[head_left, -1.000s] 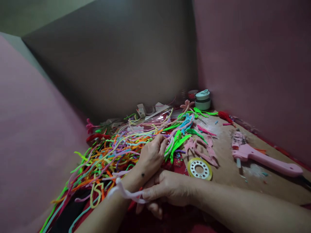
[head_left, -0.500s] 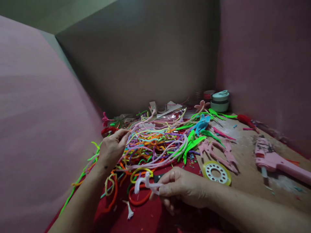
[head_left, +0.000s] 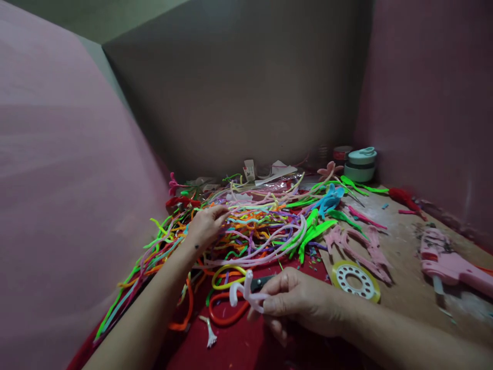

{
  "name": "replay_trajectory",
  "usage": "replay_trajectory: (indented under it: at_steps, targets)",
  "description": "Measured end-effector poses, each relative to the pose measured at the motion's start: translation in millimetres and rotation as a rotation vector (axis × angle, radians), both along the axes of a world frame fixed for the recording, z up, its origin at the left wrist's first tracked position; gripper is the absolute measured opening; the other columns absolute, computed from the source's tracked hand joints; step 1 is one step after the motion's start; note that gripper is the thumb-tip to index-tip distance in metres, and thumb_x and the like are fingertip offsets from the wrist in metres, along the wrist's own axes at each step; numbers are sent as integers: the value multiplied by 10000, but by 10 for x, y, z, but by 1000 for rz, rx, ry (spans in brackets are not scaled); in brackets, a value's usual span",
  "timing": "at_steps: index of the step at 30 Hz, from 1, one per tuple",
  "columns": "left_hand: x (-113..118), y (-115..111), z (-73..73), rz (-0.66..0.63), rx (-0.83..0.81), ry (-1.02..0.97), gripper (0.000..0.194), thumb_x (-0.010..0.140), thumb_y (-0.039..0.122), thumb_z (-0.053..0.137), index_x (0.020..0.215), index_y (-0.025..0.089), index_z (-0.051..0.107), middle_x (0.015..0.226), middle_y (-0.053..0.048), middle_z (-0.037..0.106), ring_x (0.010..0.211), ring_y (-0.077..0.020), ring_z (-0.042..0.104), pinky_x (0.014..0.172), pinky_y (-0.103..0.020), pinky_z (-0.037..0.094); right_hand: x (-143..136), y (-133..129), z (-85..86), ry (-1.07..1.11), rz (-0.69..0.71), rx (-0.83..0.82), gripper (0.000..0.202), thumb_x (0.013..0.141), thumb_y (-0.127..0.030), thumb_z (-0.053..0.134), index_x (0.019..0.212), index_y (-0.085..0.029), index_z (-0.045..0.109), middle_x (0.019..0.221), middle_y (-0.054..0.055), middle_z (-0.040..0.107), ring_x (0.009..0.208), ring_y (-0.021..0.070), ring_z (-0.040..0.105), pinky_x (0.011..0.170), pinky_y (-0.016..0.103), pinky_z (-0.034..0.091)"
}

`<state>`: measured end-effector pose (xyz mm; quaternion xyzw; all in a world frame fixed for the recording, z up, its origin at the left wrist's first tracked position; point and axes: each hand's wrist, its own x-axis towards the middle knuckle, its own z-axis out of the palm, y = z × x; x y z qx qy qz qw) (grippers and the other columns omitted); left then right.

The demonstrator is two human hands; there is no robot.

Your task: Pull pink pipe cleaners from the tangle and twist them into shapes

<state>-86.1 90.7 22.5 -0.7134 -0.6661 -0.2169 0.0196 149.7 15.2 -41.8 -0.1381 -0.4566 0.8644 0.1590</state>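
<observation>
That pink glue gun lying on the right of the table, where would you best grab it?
Grip the pink plastic glue gun by its long handle, coming from above on the near right. It lies flat on the brown table, handle trailing right, nozzle end towards the pile.

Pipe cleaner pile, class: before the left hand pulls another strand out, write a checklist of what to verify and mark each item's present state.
1. Left hand reaches the pipe cleaner pile: ok, its fingers rest on the strands.
2. Left grip closed on a single strand: cannot tell, the fingers hide it.
3. Right hand holds the bent pale pink pipe cleaner firmly: ok, pinched between thumb and fingers above the red cloth.
4. Strands free to slide out: not ok, they lie tangled across each other.
5. Pink glue gun away from both hands: ok, it lies far right on the brown board.
6. Tape roll apart from the pile: ok.
</observation>
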Motion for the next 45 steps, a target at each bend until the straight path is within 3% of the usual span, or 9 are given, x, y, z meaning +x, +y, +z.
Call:
replay_trajectory:
  at_steps: [6, 10, 20, 24, 28, 32, 37, 40, 45]
  targets:
    - [162, 162, -12, 14, -123, 83, 260, 729, 343, 520, 909, 244, 679, 808, -26, 698, 730, -170, 605, 625, -235, 396, 8, 15, -29, 12, 25, 22, 272, 708, -309, 655, 856, -83, 681, 535, -11, 559, 401, 50, 491, 439, 178, 374]
    - [207, 236, -14, 1, -136, 68, 211, 676, 328, 566, 810, 245, 706, 791, -46, 689, 733, -198, 590, 617, -257, 374, 8, 26, -16, 3, 30, 36, 279, 697, -317, 659, 853, -88, 683, 527, -17, 557, 381, 42, 467, 429, 178, 362]
    - [53, 261, -105, -34, -182, -314, 315, 684, 421, 534, 778, 145, 655, 514, 31, 518, 450, -98, 456, 450, -198, 332, -5, 17, 2, -16, 36, 15, 272, 676, -283, 665, 860, -84, 688, 524, -13, 563, 391, 40, 485, 429, 162, 367]
    - [71, 174, -9, -29, -117, -428, 348, 674, 413, 560, 864, 130, 631, 582, 27, 532, 499, -94, 461, 470, -191, 342, 1, 21, -4, -20, 41, 7, 267, 672, -278, 669, 860, -89, 682, 531, -18, 568, 388, 35, 479, 446, 168, 394]
    - [198, -52, 148, -52, -24, -460, 309, 730, 423, 521, 675, 130, 599, 526, 48, 418, 487, -68, 361, 468, -184, 288, -4, 6, -38, -7, 63, -4, 264, 673, -277, 668, 844, -76, 673, 581, 15, 606, 391, 30, 474, 436, 162, 371]
    - [378, -302, 110, -96, -164, -402, 318, 795, 401, 425, 693, 149, 590, 512, 45, 417, 477, -81, 368, 475, -195, 296, -41, -8, -77, 50, 11, 30, 287, 688, -321, 652, 825, -69, 661, 641, 46, 632, 428, 48, 507, 455, 177, 387]
    - [547, -492, -149, -219, -299, -6, 307, 838, 359, 382, 833, 201, 645, 798, -26, 602, 752, -151, 545, 664, -237, 387, -53, -1, -60, 46, -16, 23, 346, 730, -401, 604, 850, -79, 645, 601, 39, 626, 439, 71, 536, 468, 193, 416]
    - [595, -562, -248, -209, -334, 152, 287, 829, 385, 410, 945, 235, 625, 947, -41, 576, 829, -166, 558, 667, -246, 395, -32, 4, -26, -17, -63, 40, 294, 718, -349, 609, 841, -85, 653, 530, 6, 588, 408, 60, 511, 433, 173, 380]
    - [654, -639, -321, -208, -308, 268, 196, 801, 343, 476, 908, 242, 606, 930, -31, 531, 784, -149, 550, 600, -230, 384, -42, 18, -27, -97, -107, 35, 195, 666, -229, 586, 787, -87, 646, 501, -3, 575, 385, 63, 496, 409, 176, 369]
